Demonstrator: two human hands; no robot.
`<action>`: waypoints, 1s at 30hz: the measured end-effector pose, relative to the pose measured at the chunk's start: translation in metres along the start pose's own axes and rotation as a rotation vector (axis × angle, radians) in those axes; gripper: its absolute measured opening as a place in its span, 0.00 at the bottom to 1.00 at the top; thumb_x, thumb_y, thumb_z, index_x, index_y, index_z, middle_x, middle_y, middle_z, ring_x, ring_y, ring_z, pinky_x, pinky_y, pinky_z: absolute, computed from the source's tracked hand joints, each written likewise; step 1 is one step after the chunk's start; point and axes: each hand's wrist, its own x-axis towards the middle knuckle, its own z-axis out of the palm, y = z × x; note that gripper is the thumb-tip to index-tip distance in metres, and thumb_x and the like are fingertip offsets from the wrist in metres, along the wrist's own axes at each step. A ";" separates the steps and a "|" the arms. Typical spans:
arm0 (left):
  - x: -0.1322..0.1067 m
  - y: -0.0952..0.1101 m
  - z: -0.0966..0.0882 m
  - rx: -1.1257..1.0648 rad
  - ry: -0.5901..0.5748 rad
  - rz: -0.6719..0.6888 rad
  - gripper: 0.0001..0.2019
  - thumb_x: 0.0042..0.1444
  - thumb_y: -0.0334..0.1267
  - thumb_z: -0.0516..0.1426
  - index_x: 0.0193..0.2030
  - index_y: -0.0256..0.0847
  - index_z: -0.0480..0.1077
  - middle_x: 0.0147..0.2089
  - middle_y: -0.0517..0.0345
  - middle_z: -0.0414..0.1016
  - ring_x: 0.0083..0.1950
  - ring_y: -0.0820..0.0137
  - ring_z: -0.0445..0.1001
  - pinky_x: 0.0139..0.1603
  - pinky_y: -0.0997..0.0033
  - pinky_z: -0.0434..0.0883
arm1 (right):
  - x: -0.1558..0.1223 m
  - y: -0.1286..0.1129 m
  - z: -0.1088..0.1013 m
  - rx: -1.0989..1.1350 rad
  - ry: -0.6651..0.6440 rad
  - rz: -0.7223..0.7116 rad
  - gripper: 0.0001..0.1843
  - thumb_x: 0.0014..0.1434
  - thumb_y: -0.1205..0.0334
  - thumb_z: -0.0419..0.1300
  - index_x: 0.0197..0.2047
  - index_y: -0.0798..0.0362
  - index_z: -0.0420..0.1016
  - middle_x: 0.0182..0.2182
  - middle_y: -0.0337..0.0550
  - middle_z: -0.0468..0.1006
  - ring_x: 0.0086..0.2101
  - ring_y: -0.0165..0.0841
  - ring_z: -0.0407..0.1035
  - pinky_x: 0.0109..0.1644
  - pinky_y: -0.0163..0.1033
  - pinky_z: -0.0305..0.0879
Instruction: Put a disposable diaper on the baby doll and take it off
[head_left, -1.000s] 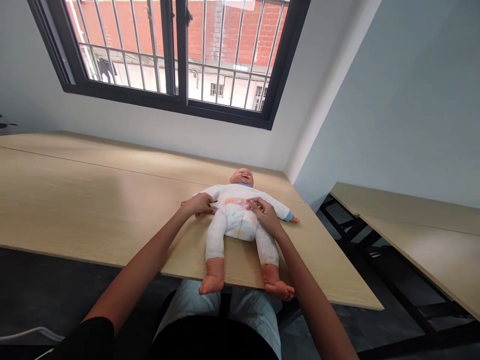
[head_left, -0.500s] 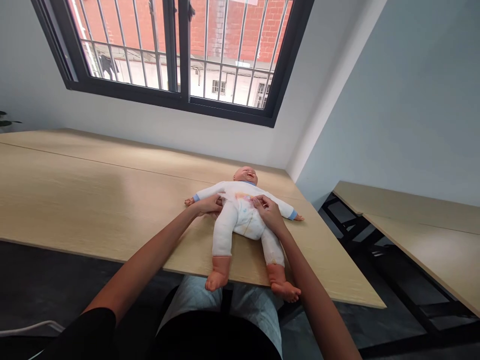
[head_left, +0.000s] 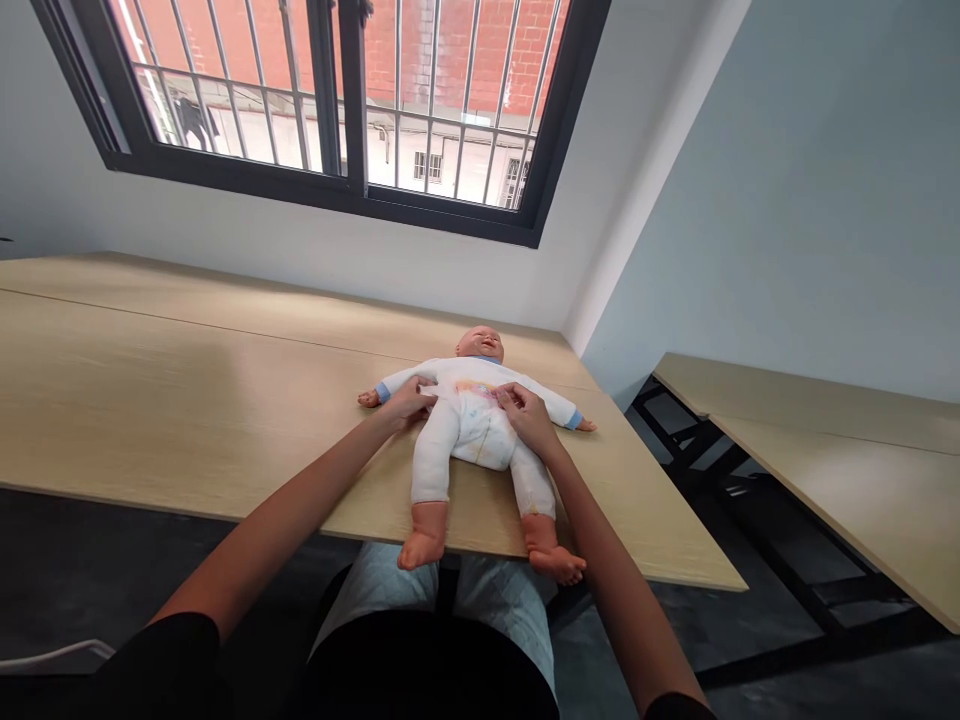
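Note:
A baby doll [head_left: 480, 342] lies face up on the wooden table, its feet over the front edge. It wears a white suit with blue cuffs, and a white diaper [head_left: 481, 435] with a coloured print covers its hips. At the doll's hip on the left of the view, my left hand [head_left: 410, 400] is closed on a thin whitish side flap of the diaper. My right hand [head_left: 528, 417] pinches at the diaper's upper front edge, by the waist on the other side. Its fingertips partly hide what they grip.
The pale wooden table [head_left: 150, 400] runs along the wall under a barred window [head_left: 330, 185]. To the right, past a gap, stands a second table [head_left: 825, 470] with black legs. My lap [head_left: 495, 620] is close below the front edge.
The whole view has shifted slightly, so everything sits a little further left and up. Both hands keep to the diaper's sides; the flap by my left hand shows less spread.

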 end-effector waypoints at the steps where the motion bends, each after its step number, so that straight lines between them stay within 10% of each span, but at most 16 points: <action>1: 0.001 0.001 -0.008 -0.082 0.026 -0.044 0.19 0.47 0.38 0.65 0.44 0.41 0.64 0.28 0.61 0.74 0.31 0.69 0.75 0.34 0.70 0.73 | 0.000 0.000 0.000 0.007 0.000 0.006 0.18 0.62 0.50 0.53 0.35 0.55 0.76 0.30 0.42 0.76 0.31 0.34 0.67 0.37 0.38 0.62; 9: -0.002 0.008 -0.052 -0.204 0.061 -0.058 0.20 0.42 0.34 0.67 0.41 0.40 0.65 0.29 0.60 0.74 0.31 0.71 0.75 0.38 0.67 0.74 | 0.000 0.001 0.001 0.018 -0.006 0.019 0.18 0.62 0.50 0.53 0.35 0.55 0.76 0.31 0.42 0.78 0.34 0.34 0.69 0.40 0.37 0.63; 19: 0.006 -0.006 -0.024 -0.027 0.065 0.174 0.25 0.31 0.24 0.61 0.43 0.39 0.71 0.42 0.56 0.73 0.48 0.64 0.71 0.45 0.70 0.69 | 0.000 0.002 0.001 -0.004 -0.010 -0.001 0.17 0.62 0.52 0.53 0.35 0.56 0.76 0.32 0.43 0.78 0.33 0.34 0.69 0.38 0.36 0.63; 30: 0.004 -0.011 -0.033 -0.147 0.126 0.106 0.22 0.37 0.27 0.64 0.41 0.40 0.66 0.28 0.68 0.65 0.25 0.77 0.65 0.26 0.77 0.63 | -0.002 0.000 -0.001 -0.033 -0.018 -0.006 0.18 0.62 0.51 0.53 0.36 0.55 0.76 0.31 0.42 0.78 0.32 0.34 0.69 0.38 0.37 0.63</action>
